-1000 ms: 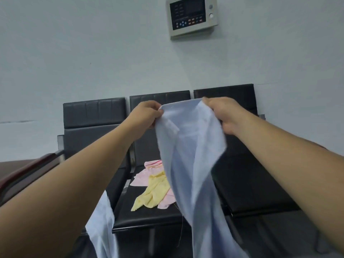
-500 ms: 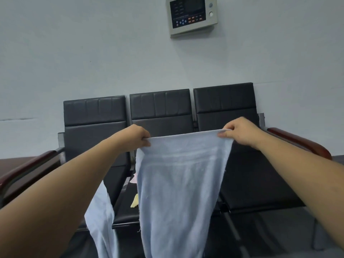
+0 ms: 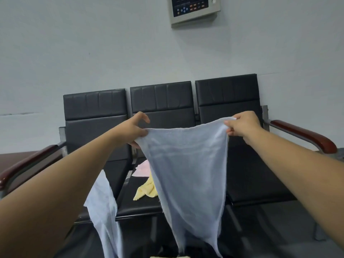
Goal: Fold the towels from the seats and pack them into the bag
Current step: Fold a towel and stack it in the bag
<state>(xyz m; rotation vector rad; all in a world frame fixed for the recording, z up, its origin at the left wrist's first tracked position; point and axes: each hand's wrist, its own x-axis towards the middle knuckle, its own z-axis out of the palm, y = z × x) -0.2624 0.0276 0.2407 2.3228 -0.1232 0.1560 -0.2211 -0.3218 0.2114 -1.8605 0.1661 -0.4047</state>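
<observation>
Now that the blue towel (image 3: 186,164) is hanging spread mid-frame, not bunched anymore, I'm seeing left hand (image 3: 135,128) and right hand (image 3: 242,125) pinching its top corners, so folding's probably coming.

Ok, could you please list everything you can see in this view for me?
held towel: one, light blue, hanging spread between both hands
second cloth: one, light blue, hanging beneath the left forearm
yellow towel: one, yellow, crumpled on the middle seat
pink towel: one, pale pink, middle seat, behind the yellow towel
seats: three, black, side by side in a row
armrests: two, red-brown, at the row's ends
wall panel: one, grey with dark screen, top of view
left hand: one, holding the towel's upper left corner
right hand: one, pinching the upper right corner
</observation>
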